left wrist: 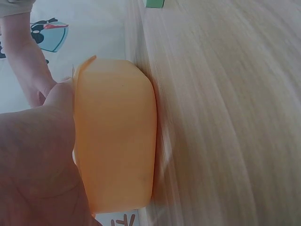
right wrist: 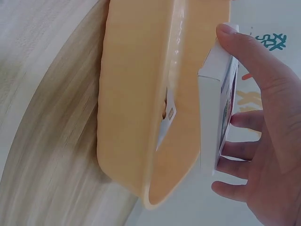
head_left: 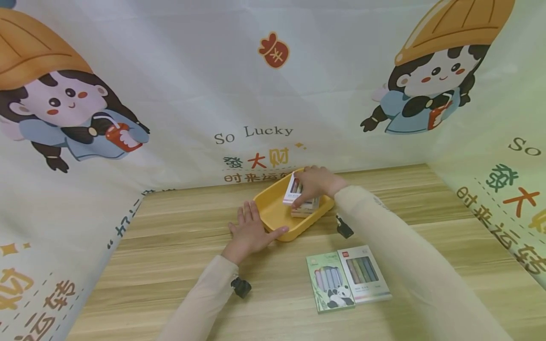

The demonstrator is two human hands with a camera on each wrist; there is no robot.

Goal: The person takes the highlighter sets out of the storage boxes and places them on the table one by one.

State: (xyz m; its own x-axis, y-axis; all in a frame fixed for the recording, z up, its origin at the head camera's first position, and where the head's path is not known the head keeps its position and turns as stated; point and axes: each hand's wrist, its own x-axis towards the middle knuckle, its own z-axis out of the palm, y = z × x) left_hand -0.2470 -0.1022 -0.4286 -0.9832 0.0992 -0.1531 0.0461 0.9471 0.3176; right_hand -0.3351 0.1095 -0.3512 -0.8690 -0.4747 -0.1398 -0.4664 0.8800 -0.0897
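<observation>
My right hand [head_left: 315, 183] grips a white box [head_left: 291, 195] over the yellow plastic basket [head_left: 266, 215]. In the right wrist view the thumb is on one edge of this white box [right wrist: 210, 117] and the fingers on its windowed face, which shows coloured sticks in the head view. Other boxes [head_left: 304, 210] lie in the basket under the right hand, partly hidden by it. My left hand [head_left: 251, 232] rests against the near left side of the basket, fingers straight and thumb spread along its rim. The left wrist view shows the basket's outer wall [left wrist: 115, 136] beside the palm.
A green box with a panda picture [head_left: 330, 282] and a white windowed box of coloured sticks [head_left: 364, 273] lie side by side on the wooden table [head_left: 170, 274], nearer me. A printed cloth [head_left: 183, 94] hangs close behind the basket and along both sides.
</observation>
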